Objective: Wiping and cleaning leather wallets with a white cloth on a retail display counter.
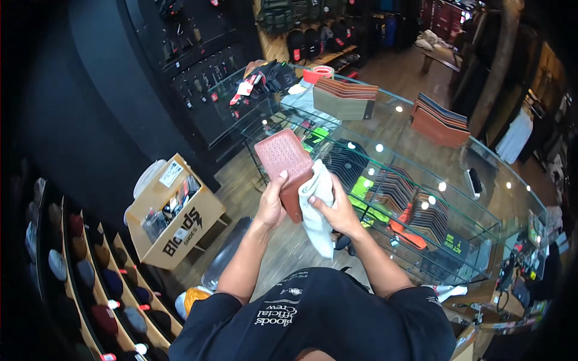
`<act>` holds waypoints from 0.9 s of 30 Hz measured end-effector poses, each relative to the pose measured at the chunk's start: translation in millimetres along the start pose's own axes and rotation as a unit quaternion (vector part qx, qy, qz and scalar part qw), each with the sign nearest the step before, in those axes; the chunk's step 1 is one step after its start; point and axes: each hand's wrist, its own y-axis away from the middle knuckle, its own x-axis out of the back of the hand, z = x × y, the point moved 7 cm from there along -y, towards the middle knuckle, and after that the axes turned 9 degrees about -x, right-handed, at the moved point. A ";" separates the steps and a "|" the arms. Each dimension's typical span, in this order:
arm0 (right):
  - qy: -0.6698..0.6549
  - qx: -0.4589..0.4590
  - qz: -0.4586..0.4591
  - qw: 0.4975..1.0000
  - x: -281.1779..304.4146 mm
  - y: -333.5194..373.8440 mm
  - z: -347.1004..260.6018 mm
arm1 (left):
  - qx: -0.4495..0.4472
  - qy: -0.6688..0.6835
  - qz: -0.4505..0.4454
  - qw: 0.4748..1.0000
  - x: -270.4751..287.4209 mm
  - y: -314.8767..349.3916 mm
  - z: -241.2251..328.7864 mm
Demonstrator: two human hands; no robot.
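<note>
- The left hand [272, 203] is closed on the lower left edge of a reddish-brown wallet [282, 153], thumb on its face, the other fingers mostly hidden.
- The right hand [338, 210] is closed on a whitish cloth [317, 219], thumb pressing on it; the cloth bunches against the wallet's right side and hangs down below the hand.
- The wallet lies between the hands and just beyond them — its textured part tilted up past the left thumb, a smoother part reaching down between the hands.
- Ahead and to the right stands a glass counter [415, 157], well apart from the hands in the view.
- On its top sit a tan and grey row of wallets [343, 107], a brown row [441, 125], a roll of tape [323, 71] and a brush [474, 183].
- To the left is an open cardboard box [158, 245] with packets inside — farther left, caps [105, 319] fill slanted shelves.
</note>
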 end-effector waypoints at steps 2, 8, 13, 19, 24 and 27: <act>-0.035 -0.062 -0.038 0.997 -14.2 6.6 12.7 | -0.002 -0.137 -0.021 0.990 29.8 -2.8 -0.7; 0.037 -0.042 0.133 0.990 -27.8 21.9 34.1 | -0.021 -0.101 0.057 0.993 44.0 -6.1 -4.4; 0.135 -0.005 0.173 0.976 -27.5 38.7 19.8 | 0.053 0.150 -0.041 0.986 20.2 -16.7 -5.4; 0.095 -0.171 0.187 0.963 35.4 49.7 11.5 | 0.023 0.123 -0.090 0.988 -5.4 -20.3 -1.5; 0.362 0.114 0.096 0.920 -6.1 56.3 -65.8 | 0.099 0.189 -0.209 0.954 -54.5 6.5 -34.6; 0.318 0.149 0.135 0.927 3.7 40.7 -73.3 | 0.009 0.053 -0.171 0.984 -59.0 32.9 -41.5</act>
